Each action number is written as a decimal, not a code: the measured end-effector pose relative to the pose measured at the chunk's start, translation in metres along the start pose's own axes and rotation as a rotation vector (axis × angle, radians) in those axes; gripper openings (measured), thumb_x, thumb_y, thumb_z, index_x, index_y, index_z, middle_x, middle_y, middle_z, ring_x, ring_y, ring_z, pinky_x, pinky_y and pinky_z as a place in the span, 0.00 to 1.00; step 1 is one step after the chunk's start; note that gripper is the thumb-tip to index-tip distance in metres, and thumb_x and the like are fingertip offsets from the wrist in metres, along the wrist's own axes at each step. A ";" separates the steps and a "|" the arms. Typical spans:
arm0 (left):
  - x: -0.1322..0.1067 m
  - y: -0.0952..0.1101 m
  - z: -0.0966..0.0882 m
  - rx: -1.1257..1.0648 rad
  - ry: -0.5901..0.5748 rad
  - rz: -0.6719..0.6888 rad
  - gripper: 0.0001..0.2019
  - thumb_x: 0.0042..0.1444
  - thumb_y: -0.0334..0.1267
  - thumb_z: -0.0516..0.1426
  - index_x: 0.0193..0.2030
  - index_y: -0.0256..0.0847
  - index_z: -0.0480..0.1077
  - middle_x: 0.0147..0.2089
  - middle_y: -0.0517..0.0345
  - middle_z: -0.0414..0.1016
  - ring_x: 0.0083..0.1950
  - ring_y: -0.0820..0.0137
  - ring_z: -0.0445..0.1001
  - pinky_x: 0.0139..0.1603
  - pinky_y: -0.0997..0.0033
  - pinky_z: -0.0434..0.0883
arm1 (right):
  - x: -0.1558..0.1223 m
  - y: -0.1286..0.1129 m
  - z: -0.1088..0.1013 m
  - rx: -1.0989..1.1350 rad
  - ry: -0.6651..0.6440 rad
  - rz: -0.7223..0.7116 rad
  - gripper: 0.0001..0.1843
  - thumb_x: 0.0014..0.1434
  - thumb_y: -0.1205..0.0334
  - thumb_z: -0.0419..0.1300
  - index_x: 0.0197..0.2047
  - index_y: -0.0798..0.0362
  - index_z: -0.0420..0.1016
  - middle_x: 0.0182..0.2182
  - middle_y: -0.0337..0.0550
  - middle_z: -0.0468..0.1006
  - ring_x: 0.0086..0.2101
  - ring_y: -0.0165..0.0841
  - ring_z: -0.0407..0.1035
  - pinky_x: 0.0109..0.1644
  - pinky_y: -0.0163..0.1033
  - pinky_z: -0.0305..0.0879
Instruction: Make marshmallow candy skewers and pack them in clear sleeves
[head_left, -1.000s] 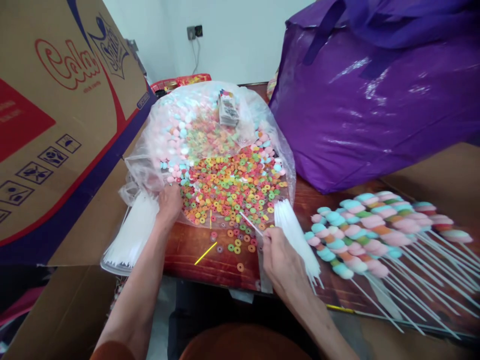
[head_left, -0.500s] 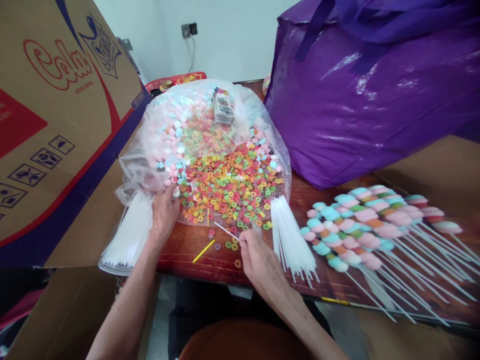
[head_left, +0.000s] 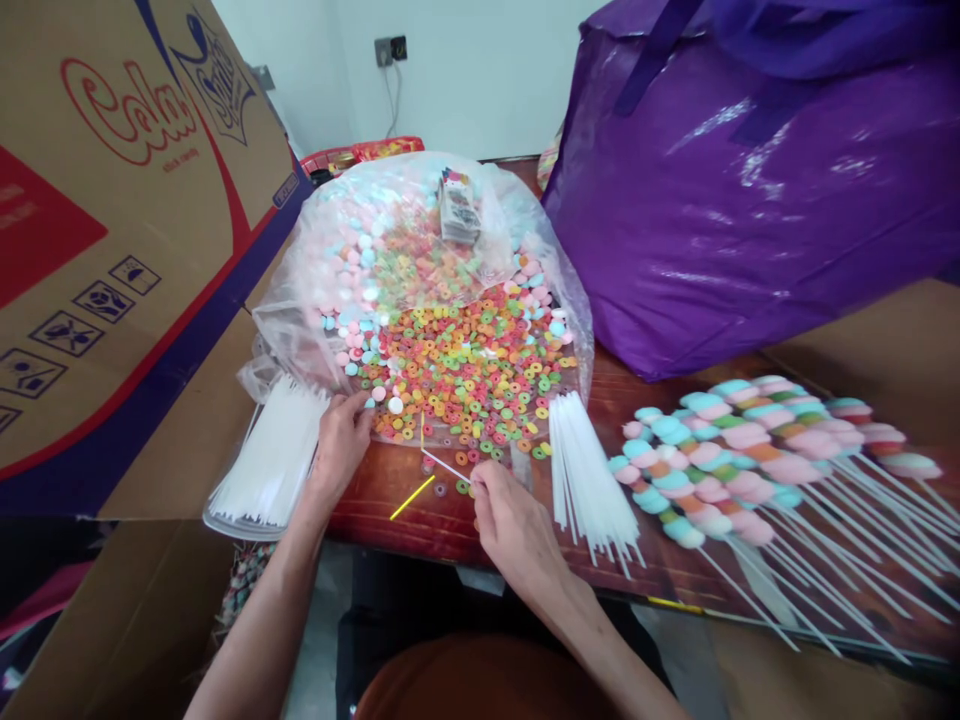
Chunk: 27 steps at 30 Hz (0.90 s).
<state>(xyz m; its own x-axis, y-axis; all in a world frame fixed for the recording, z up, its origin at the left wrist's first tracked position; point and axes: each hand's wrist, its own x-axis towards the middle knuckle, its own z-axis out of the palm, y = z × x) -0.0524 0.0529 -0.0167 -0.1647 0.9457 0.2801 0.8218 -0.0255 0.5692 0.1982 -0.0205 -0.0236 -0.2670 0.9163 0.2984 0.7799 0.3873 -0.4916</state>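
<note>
My right hand (head_left: 514, 525) is closed in a pinch around the end of a thin white stick (head_left: 448, 464), which points up and left over the table. My left hand (head_left: 341, 448) has its fingertips together on a small pale blue marshmallow (head_left: 370, 403) at the near left edge of the candy pile. Ring-shaped gummies (head_left: 480, 365) in red, orange, yellow and green are heaped in front of both hands. Pink, blue and white marshmallows (head_left: 349, 335) lie around them, partly under a clear plastic bag (head_left: 300, 290).
White stick bundles lie at left (head_left: 266, 460) and right (head_left: 592, 480). Finished marshmallow skewers (head_left: 720, 450) are piled far right. A purple bag (head_left: 750, 200) and a cardboard box (head_left: 150, 250) flank the table (head_left: 360, 510). A yellow stick (head_left: 412, 497) lies near the front edge.
The view has shifted slightly, moving the scene to the right. My left hand has drawn back from the marshmallows toward me, a piece at its fingertips. My right hand still holds the white stick.
</note>
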 end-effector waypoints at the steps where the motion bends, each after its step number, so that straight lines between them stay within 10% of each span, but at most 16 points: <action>1: 0.001 0.000 0.000 0.041 -0.009 -0.002 0.13 0.58 0.35 0.57 0.48 0.37 0.79 0.37 0.51 0.72 0.38 0.64 0.72 0.45 0.64 0.71 | 0.000 0.000 0.000 -0.003 0.003 -0.004 0.10 0.68 0.69 0.45 0.36 0.50 0.62 0.29 0.40 0.74 0.28 0.34 0.71 0.30 0.36 0.59; 13: 0.002 0.021 0.000 -0.375 -0.066 -0.089 0.13 0.57 0.44 0.59 0.43 0.38 0.78 0.42 0.51 0.77 0.40 0.66 0.76 0.43 0.66 0.73 | 0.000 -0.001 0.002 -0.008 -0.001 0.005 0.09 0.67 0.69 0.46 0.37 0.50 0.63 0.28 0.40 0.73 0.27 0.34 0.70 0.30 0.36 0.59; 21: 0.001 0.035 0.015 -0.084 -0.066 0.009 0.05 0.54 0.31 0.59 0.37 0.39 0.75 0.41 0.50 0.77 0.41 0.64 0.75 0.48 0.61 0.71 | 0.000 -0.004 -0.002 0.057 0.017 0.005 0.10 0.67 0.69 0.46 0.37 0.51 0.65 0.29 0.42 0.76 0.27 0.34 0.72 0.30 0.36 0.62; 27: -0.020 0.034 0.012 -0.554 -0.091 -0.188 0.16 0.54 0.40 0.61 0.50 0.38 0.73 0.43 0.53 0.78 0.40 0.68 0.75 0.45 0.67 0.71 | 0.006 -0.004 0.005 0.234 0.089 -0.016 0.13 0.68 0.69 0.48 0.48 0.53 0.72 0.40 0.46 0.83 0.37 0.36 0.79 0.41 0.38 0.72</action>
<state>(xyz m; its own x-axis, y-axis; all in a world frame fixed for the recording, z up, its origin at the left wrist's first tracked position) -0.0148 0.0374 -0.0117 -0.2121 0.9738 0.0820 0.3721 0.0029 0.9282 0.1913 -0.0161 -0.0241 -0.2194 0.9014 0.3732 0.6212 0.4240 -0.6591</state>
